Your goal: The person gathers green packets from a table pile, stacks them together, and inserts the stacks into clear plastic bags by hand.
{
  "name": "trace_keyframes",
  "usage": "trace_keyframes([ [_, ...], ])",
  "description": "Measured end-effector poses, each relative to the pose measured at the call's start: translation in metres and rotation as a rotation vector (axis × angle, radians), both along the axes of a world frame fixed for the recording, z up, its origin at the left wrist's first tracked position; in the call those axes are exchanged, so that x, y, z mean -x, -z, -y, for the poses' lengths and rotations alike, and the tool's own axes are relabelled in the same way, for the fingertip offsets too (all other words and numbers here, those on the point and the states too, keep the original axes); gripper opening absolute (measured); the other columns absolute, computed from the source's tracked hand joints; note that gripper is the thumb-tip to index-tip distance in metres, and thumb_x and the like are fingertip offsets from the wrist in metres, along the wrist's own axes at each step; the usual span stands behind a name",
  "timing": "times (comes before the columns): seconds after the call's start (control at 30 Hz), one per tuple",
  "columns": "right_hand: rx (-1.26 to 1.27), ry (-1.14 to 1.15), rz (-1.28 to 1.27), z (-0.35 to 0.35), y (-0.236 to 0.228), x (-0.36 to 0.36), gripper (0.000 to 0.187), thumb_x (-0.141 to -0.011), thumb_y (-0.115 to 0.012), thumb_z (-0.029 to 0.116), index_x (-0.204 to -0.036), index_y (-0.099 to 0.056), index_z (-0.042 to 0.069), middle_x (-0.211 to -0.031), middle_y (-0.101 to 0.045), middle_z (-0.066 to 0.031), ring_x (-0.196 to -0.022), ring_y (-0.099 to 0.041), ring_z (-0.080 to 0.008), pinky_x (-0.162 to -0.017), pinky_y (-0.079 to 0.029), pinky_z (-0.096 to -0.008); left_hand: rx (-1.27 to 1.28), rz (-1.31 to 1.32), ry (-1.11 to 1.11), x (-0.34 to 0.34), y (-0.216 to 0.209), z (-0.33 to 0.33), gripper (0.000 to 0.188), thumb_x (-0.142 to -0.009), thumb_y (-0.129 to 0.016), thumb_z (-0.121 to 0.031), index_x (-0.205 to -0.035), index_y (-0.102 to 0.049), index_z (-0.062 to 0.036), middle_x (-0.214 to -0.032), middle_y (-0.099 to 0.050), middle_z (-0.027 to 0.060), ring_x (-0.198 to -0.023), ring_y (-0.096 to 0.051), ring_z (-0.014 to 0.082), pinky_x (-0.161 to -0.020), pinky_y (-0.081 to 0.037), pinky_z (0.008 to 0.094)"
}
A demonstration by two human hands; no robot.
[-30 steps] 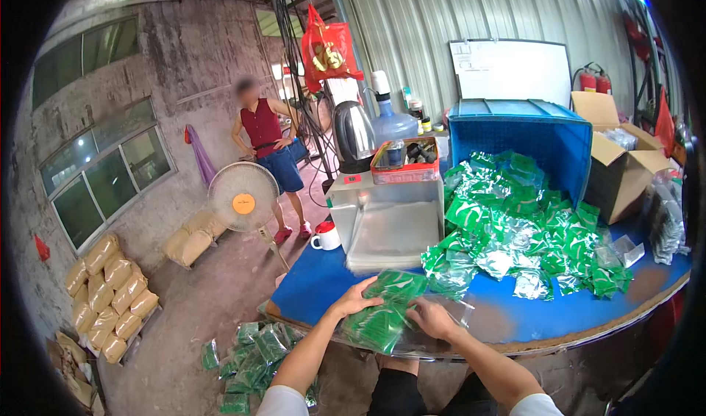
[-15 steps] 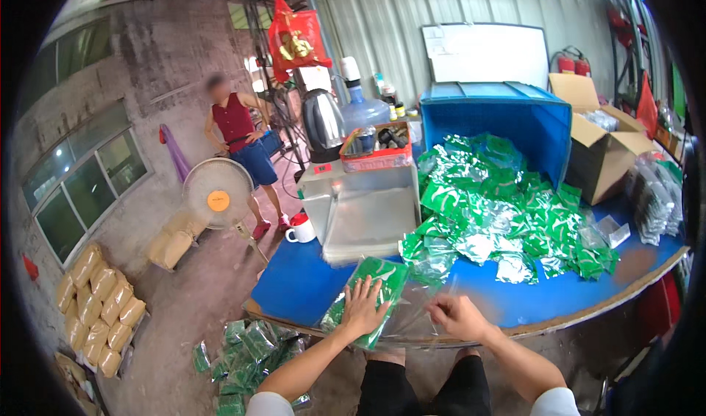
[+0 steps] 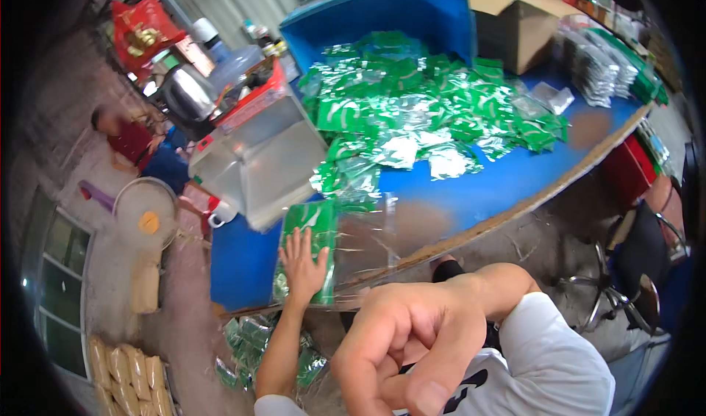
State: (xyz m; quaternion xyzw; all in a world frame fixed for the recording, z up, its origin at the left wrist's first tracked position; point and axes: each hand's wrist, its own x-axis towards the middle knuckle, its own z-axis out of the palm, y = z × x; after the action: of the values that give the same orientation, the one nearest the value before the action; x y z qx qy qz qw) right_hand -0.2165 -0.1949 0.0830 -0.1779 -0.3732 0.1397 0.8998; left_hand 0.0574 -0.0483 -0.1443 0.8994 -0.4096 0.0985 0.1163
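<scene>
My left hand (image 3: pixel 303 269) lies flat, fingers spread, on a green printed packet (image 3: pixel 315 216) at the table's near left edge. The packet seems to be inside a clear plastic bag (image 3: pixel 364 245), whose loose end spreads right across the blue table (image 3: pixel 485 188). My right hand (image 3: pixel 412 346) is raised close to the camera, off the table, with its fingers curled in and nothing visible in them. Beyond the bag, a heap of shiny green packets (image 3: pixel 412 107) spills from a blue bin (image 3: pixel 450 19) lying on its side.
A stack of clear sheets (image 3: pixel 276 162), a kettle (image 3: pixel 187 92) and a white mug (image 3: pixel 220 212) stand at the left. Right are a cardboard box (image 3: pixel 511 30) and stacked silvery packs (image 3: pixel 599 67). Green packs (image 3: pixel 250 339) lie on the floor. A person (image 3: pixel 136 148) stands behind a fan (image 3: pixel 147 214).
My right hand has left the clear bag and risen close to the camera. My left hand stays on the green packet. The view has tilted and turned right.
</scene>
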Motion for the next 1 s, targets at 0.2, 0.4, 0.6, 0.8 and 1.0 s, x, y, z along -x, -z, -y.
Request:
trace_keyframes([
  [0.2, 0.012, 0.092, 0.036, 0.018, 0.006, 0.014, 0.03, -0.083, -0.082, 0.019, -0.086, -0.065, -0.006, -0.066, -0.061, -0.0077, -0.052, -0.048, -0.0058, -0.045, -0.03, -0.0242, -0.043, -0.043, -0.063, 0.006, -0.01, -0.019, 0.068, -0.094, -0.058, -0.041, -0.149, -0.04, -0.0046, -0.155, -0.034, 0.0243, -0.144, -0.029, 0.0439, -0.118, -0.015, 0.0588],
  [0.4, -0.085, 0.198, 0.089, 0.015, 0.005, 0.024, 0.03, -0.081, -0.082, 0.013, -0.085, -0.062, -0.009, -0.063, -0.057, -0.0066, -0.05, -0.045, -0.0106, -0.044, -0.03, -0.0273, -0.003, -0.008, -0.048, -0.005, 0.009, -0.03, 0.068, -0.095, -0.057, -0.039, -0.15, -0.038, -0.0055, -0.157, -0.032, 0.0229, -0.146, -0.026, 0.0425, -0.119, -0.012, 0.058],
  [0.6, 0.012, 0.166, 0.392, 0.033, 0.0, 0.002, 0.036, -0.089, -0.076, 0.019, -0.101, -0.065, -0.013, -0.071, -0.063, -0.0115, -0.058, -0.054, -0.0144, -0.053, -0.043, -0.0288, -0.008, -0.079, -0.055, 0.011, -0.017, -0.009, 0.066, -0.095, -0.056, -0.037, -0.151, -0.037, -0.0064, -0.158, -0.03, 0.0215, -0.147, -0.024, 0.0412, -0.12, -0.011, 0.0568],
  [0.8, 0.037, 0.324, 0.193, 0.039, -0.001, 0.022, 0.041, -0.085, -0.08, 0.035, -0.076, -0.063, -0.002, -0.052, -0.047, 0.0016, -0.043, -0.042, -0.0117, -0.039, -0.03, -0.0285, -0.028, -0.103, -0.053, 0.003, -0.009, -0.004, 0.067, -0.095, -0.058, -0.036, -0.151, -0.037, -0.0062, -0.158, -0.03, 0.0214, -0.147, -0.023, 0.041, -0.12, -0.01, 0.0582],
  [1.0, 0.873, 1.249, -0.196, 0.064, 0.096, -0.075, 0.027, -0.099, -0.063, 0.027, -0.089, -0.066, 0.002, -0.068, -0.054, 0.0042, -0.061, -0.046, -0.006, -0.053, -0.038, -0.0267, 0.195, -0.09, -0.062, 0.004, -0.034, -0.036, 0.062, -0.09, -0.067, -0.028, -0.143, -0.045, -0.0036, -0.144, -0.046, 0.0208, -0.137, -0.038, 0.0408, -0.114, -0.024, 0.0558],
])
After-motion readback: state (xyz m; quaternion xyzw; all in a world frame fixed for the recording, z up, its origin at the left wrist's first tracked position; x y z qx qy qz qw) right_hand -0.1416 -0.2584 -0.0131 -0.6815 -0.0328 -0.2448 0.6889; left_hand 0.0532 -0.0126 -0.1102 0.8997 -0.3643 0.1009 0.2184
